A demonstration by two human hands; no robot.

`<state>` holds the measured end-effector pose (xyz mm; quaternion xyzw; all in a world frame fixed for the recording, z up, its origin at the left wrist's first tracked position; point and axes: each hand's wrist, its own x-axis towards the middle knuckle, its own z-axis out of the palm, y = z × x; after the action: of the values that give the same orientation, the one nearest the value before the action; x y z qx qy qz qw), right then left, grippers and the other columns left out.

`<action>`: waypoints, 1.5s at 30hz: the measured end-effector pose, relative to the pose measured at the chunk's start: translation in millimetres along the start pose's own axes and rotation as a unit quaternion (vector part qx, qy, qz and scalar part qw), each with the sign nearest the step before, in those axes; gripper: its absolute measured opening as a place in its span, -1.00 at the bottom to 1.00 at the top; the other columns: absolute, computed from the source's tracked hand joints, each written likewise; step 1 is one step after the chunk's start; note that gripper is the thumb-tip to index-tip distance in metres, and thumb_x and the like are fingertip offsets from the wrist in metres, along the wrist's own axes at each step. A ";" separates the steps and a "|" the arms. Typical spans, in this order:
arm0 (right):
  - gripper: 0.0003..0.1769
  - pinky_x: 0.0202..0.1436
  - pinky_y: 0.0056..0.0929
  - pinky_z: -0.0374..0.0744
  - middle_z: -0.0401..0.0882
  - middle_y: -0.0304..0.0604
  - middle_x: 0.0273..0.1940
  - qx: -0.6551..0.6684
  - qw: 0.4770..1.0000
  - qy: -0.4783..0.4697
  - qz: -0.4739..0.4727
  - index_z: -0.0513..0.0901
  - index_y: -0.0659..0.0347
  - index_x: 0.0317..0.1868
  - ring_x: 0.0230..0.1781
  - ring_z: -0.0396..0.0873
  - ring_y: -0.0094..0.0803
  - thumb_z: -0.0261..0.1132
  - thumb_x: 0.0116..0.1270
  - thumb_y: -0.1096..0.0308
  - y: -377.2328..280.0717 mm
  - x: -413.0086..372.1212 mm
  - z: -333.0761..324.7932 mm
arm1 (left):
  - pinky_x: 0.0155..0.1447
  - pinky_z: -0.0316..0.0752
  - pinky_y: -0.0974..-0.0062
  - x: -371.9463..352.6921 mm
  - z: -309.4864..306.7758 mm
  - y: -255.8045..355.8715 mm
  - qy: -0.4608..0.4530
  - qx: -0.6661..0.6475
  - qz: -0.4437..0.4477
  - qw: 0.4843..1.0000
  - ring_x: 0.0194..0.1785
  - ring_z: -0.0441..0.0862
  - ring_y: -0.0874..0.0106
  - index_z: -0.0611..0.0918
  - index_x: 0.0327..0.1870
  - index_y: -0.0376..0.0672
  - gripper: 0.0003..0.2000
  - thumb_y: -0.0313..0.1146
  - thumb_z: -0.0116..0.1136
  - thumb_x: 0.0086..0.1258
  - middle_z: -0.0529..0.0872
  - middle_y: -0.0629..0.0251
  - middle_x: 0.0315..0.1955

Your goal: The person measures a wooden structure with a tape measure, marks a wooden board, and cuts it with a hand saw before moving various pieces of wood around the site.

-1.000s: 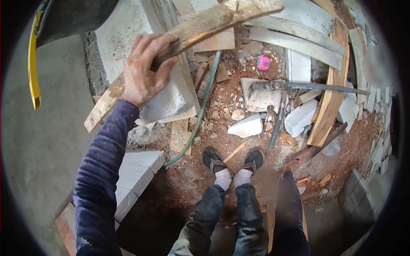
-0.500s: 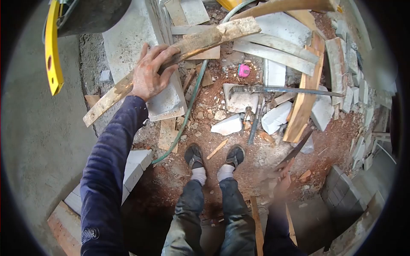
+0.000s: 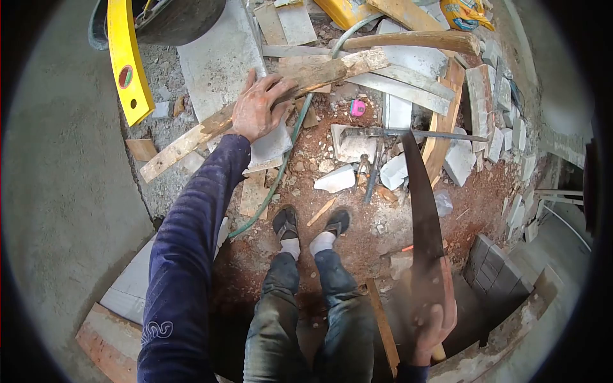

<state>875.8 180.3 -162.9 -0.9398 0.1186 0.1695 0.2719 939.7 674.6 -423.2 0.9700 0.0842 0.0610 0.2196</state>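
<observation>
My left hand (image 3: 258, 108) is wrapped over a long wooden plank (image 3: 185, 148), which lies at a slant across a concrete block (image 3: 214, 67). At the lower right my right hand (image 3: 437, 325) grips a handsaw by its handle. The dark blade of the handsaw (image 3: 423, 204) points away from me, apart from the plank, and its lower part is blurred. Beyond my feet lie a pink tape measure (image 3: 357, 108), a long-handled hammer (image 3: 408, 133) and pincers (image 3: 363, 167).
A yellow spirit level (image 3: 129, 70) rests by a dark bucket (image 3: 182, 25) at the upper left. A green hose (image 3: 281, 172) crosses the rubble-strewn ground. Boards (image 3: 447, 121), broken block pieces (image 3: 335, 179) and a stacked block wall (image 3: 504, 127) stand to the right.
My right hand has lifted the saw, swinging its blade more upright in view. My left hand stays on the plank; the view has shifted slightly.
</observation>
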 end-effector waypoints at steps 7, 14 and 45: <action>-0.06 -0.06 -0.39 0.53 0.54 0.07 0.33 -0.014 0.966 -0.104 -0.236 0.49 0.40 0.37 0.03 0.64 -0.29 -0.19 0.47 -0.35 -98.3 38.7 80.6 | 0.63 0.07 -0.05 -1.5 -2.7 -1.7 -0.046 0.008 0.014 0.999 0.27 0.56 0.17 0.54 0.30 0.05 -0.54 -0.21 0.25 0.37 0.60 0.21 0.17; -0.38 -0.17 -0.30 0.55 0.67 0.14 0.03 0.124 0.916 -0.115 -0.363 0.57 0.44 0.25 -0.08 0.67 -0.16 0.09 0.51 0.01 -94.0 94.1 202.6 | 0.64 -0.09 -0.10 15.4 11.0 -3.3 0.099 -0.020 -0.099 0.990 0.55 0.20 0.01 0.59 0.28 -0.10 -0.46 0.13 -0.15 0.57 0.64 0.09 0.21; -0.74 -0.48 -0.20 0.41 0.48 -0.05 -0.42 0.063 0.916 -0.194 -0.345 0.60 0.27 -0.12 -0.57 0.44 -0.14 0.41 0.28 0.32 -148.4 84.5 193.6 | 0.62 -0.49 -0.24 28.8 4.3 11.8 -0.066 0.027 -0.210 0.975 0.69 -0.17 0.20 0.74 0.09 -0.19 -0.38 0.15 -0.27 0.60 0.59 0.23 0.31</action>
<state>950.6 398.3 -279.2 -0.8518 -0.2577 0.2361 0.3902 970.1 667.8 -419.5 0.9382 0.2728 -0.0529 0.2065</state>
